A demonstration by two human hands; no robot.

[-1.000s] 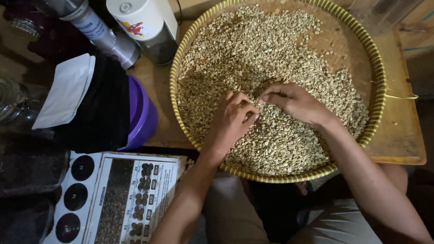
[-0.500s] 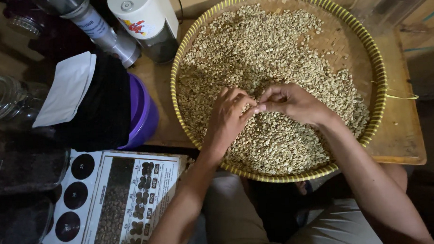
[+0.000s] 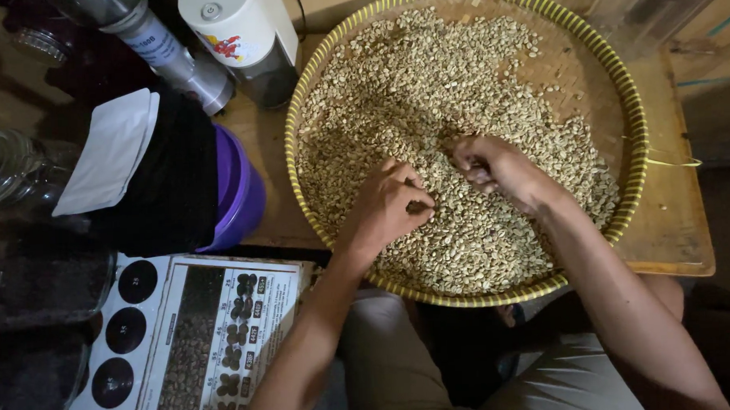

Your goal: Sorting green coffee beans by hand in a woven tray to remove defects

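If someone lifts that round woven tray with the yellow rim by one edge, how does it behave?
The round woven tray probably flexes a little, being thin basketwork. The pale loose beans would likely slide toward the low side and spill over its shallow rim. With beans covering most of it, it is probably heavy for its build.

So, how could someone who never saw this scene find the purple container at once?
Start at the big round woven tray full of pale beans. Look just left of its rim: the purple container stands there, half covered by black cloth. Nothing else nearby is purple.
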